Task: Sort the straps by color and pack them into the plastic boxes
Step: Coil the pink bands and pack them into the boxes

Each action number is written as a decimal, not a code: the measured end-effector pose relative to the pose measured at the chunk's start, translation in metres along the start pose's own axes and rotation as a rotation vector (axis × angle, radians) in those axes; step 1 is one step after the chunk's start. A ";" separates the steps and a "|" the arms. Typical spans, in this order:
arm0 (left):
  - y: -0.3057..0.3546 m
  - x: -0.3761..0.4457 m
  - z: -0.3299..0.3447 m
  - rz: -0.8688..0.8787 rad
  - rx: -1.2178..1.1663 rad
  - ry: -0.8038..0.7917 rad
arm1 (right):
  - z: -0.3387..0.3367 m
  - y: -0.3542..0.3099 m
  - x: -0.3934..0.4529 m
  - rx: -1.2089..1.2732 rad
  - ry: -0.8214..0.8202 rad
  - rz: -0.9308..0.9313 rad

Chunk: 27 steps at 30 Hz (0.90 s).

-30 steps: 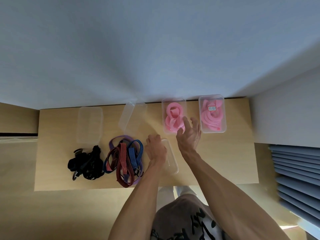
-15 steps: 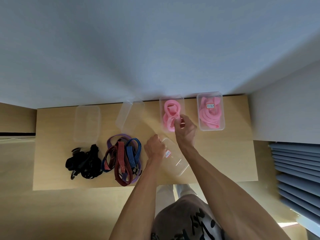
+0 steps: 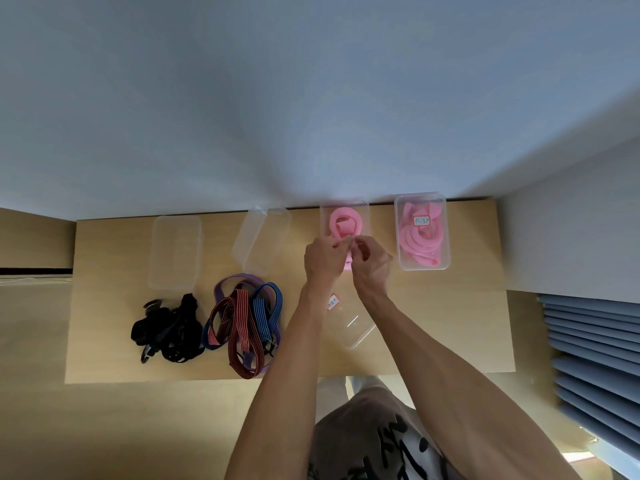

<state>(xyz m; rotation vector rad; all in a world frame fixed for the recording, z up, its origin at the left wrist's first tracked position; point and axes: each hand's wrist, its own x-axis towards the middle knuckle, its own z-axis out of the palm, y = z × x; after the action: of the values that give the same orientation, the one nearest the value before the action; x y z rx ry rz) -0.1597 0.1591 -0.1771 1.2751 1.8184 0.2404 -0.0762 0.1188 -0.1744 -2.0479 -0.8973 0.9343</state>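
1. Light wooden table (image 3: 450, 323), seen from above and set against a pale wall; the person's two bare forearms reach over its near edge.
2. Left hand (image 3: 323, 259) and right hand (image 3: 372, 263) meet over the near end of an open clear plastic box (image 3: 344, 207). Both have curled fingers that appear to pinch the pink strap (image 3: 343, 225) coiled in it — the exact contact point is hidden between the fingertips.
3. Second clear plastic box (image 3: 421, 232), just right of the first and apart from it, holds more coiled pink straps under a lid with a red-bordered label.
4. Loose clear lid (image 3: 349, 322) with a red-bordered label lies flat on the table between the forearms, nearer the person than the open box.
5. Empty clear box (image 3: 175, 251) at far left; another clear box with its lid tilted against it (image 3: 261, 239) stands between that one and the pink ones.
6. Pile of black straps (image 3: 169, 329) lies in front of the far-left box; just beside it — a tangle of red-striped, blue-striped and purple straps (image 3: 246, 323).
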 end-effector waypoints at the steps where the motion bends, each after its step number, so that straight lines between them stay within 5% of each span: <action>1: 0.001 0.003 0.001 -0.040 -0.022 -0.022 | -0.001 0.000 0.000 0.030 -0.019 0.019; 8: 0.005 0.009 -0.001 -0.267 -0.180 -0.115 | -0.009 0.004 0.001 0.108 -0.009 0.135; 20: 0.011 0.010 -0.021 -0.089 -0.454 -0.184 | -0.012 -0.029 0.002 0.063 0.174 -0.102; 27: 0.022 0.030 -0.020 -0.006 -0.409 -0.015 | -0.004 -0.029 0.022 0.145 0.093 0.014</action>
<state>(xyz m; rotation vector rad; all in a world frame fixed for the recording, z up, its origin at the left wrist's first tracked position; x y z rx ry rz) -0.1622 0.2005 -0.1687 0.9789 1.6528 0.5664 -0.0706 0.1498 -0.1557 -1.9587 -0.7449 0.8778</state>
